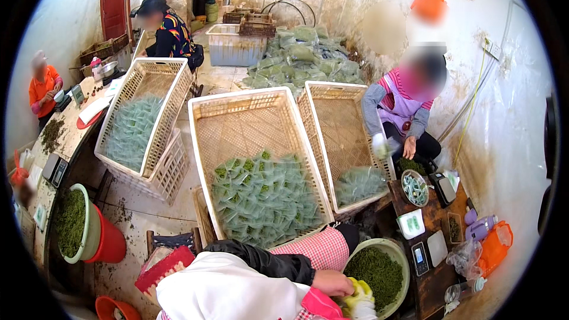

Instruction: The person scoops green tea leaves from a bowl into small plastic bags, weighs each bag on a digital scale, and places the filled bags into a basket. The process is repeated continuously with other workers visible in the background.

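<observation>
My bare left hand (333, 282), below a black sleeve, has its fingers curled in against my right hand. My right hand (359, 300) wears a yellow and white glove, its fingers drawn together. Whatever lies between the two hands is hidden. Both are at the near left edge of a pale green basin (406, 261) filled with loose, fine green plant pieces (377, 274). Beyond my pink-checked apron (317, 250) stands a large cream crate (198, 142), with many small clear packets of greens (264, 198) in its near half.
Two more cream crates (178, 92) (314, 118) flank it. A low wooden table (435, 275) at right holds scales (421, 259) and a bowl of packets (415, 188). Co-workers sit at right (409, 95) and far left (46, 89); another (169, 35) is behind. Bagged greens (305, 59) lie at back.
</observation>
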### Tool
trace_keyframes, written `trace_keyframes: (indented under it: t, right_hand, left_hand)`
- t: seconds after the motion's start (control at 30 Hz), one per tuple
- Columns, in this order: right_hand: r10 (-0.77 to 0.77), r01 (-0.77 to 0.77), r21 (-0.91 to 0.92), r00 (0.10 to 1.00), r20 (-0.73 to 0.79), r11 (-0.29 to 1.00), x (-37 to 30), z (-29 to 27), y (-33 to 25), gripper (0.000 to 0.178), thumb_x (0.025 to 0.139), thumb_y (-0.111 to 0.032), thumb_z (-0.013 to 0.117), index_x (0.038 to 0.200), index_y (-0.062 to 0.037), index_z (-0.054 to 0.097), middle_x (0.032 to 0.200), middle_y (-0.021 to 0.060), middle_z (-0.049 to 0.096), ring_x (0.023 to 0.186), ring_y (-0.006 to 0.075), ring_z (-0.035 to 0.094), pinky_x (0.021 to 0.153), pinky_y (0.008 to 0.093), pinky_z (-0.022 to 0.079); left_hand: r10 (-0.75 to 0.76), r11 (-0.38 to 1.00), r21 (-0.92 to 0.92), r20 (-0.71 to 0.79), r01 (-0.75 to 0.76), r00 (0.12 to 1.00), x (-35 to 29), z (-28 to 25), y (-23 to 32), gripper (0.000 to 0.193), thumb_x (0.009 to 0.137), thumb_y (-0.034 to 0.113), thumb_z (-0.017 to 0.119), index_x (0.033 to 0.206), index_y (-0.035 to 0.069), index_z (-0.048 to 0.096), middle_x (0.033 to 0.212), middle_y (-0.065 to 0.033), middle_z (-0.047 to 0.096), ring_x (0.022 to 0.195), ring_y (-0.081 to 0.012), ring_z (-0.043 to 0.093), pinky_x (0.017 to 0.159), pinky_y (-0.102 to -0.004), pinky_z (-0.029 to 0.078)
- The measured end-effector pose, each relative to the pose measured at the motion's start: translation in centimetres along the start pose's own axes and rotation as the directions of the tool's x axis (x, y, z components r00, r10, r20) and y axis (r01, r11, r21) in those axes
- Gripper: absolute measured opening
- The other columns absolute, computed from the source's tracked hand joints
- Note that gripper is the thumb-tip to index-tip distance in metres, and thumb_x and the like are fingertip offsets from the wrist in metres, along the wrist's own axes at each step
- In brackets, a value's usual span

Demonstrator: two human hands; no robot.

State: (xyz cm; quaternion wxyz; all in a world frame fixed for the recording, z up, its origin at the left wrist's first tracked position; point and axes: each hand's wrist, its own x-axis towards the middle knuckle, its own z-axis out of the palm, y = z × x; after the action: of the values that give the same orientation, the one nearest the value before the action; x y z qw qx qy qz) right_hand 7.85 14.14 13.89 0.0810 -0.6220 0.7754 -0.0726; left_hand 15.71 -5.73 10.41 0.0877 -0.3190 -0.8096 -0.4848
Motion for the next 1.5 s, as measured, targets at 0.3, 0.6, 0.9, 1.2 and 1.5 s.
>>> trace_keyframes:
  t: [0.3, 0.6, 0.9, 1.2, 1.5]
  right_hand:
    - [0.033, -0.015, 0.199, 0.996, -0.087, 0.98, -0.9, -2.0, -3.4, 0.024, 0.076, -0.016, 0.07, 0.098, -0.0067, 0.066, 0.113, 0.0161, 0.061, 0.102, 0.0381, 0.056, 0.087, 0.0424, 0.047]
    - [0.149, -0.08, 0.176, 0.896, -0.419, 0.981, 0.1, -4.7, -5.5, 0.018, 0.064, -0.004, 0.072, 0.081, -0.0034, 0.068, 0.086, 0.0145, 0.065, 0.081, 0.0348, 0.063, 0.074, 0.04, 0.051]
    - [0.317, -0.107, 0.366, 0.747, -0.584, 0.925, 2.8, -8.0, -6.5, 0.041, 0.082, -0.007, 0.067, 0.122, -0.003, 0.058, 0.138, 0.0137, 0.048, 0.115, 0.0249, 0.055, 0.084, 0.0318, 0.048]
    - [0.48, -0.272, 0.516, 0.814, -0.326, 0.812, 1.6, -1.2, -2.8, 0.026, 0.076, 0.002, 0.064, 0.102, 0.0, 0.067, 0.116, 0.0147, 0.063, 0.107, 0.0294, 0.06, 0.093, 0.0367, 0.047]
    - [0.43, -0.315, 0.375, 0.86, -0.275, 0.872, 2.6, 2.1, -0.6, 0.021, 0.075, -0.006, 0.068, 0.096, -0.0054, 0.069, 0.109, 0.0103, 0.066, 0.095, 0.0294, 0.064, 0.084, 0.0361, 0.051]
  left_hand:
    - [-0.032, 0.992, 0.122, 0.087, 0.022, 0.996, -0.2, 0.6, 0.8, 0.011, 0.082, 0.018, 0.056, 0.085, 0.008, 0.055, 0.09, -0.0112, 0.059, 0.08, -0.0341, 0.061, 0.063, -0.0447, 0.048]
    - [-0.042, 0.772, 0.636, 0.041, 0.006, 0.998, 0.2, -3.6, 5.5, 0.014, 0.078, 0.031, 0.06, 0.081, 0.018, 0.064, 0.084, -0.0029, 0.06, 0.089, -0.0219, 0.06, 0.073, -0.0387, 0.042]
    - [-0.166, 0.76, 0.481, -0.505, 0.436, 0.847, -3.5, -13.9, 5.4, 0.008, 0.08, 0.01, 0.058, 0.085, 0.009, 0.064, 0.078, -0.0105, 0.061, 0.071, -0.0272, 0.062, 0.062, -0.0367, 0.052]
    - [-0.105, 0.023, 0.502, -0.859, 0.865, 0.501, -15.0, -34.2, -6.2, 0.009, 0.079, 0.011, 0.055, 0.077, 0.009, 0.063, 0.075, -0.0149, 0.063, 0.07, -0.0348, 0.064, 0.061, -0.0467, 0.049]
    - [-0.813, -0.333, 0.411, -0.581, 0.849, -0.038, -20.2, -33.8, -17.6, 0.021, 0.089, 0.013, 0.055, 0.101, 0.01, 0.071, 0.116, -0.0153, 0.064, 0.102, -0.0317, 0.063, 0.097, -0.0523, 0.04]
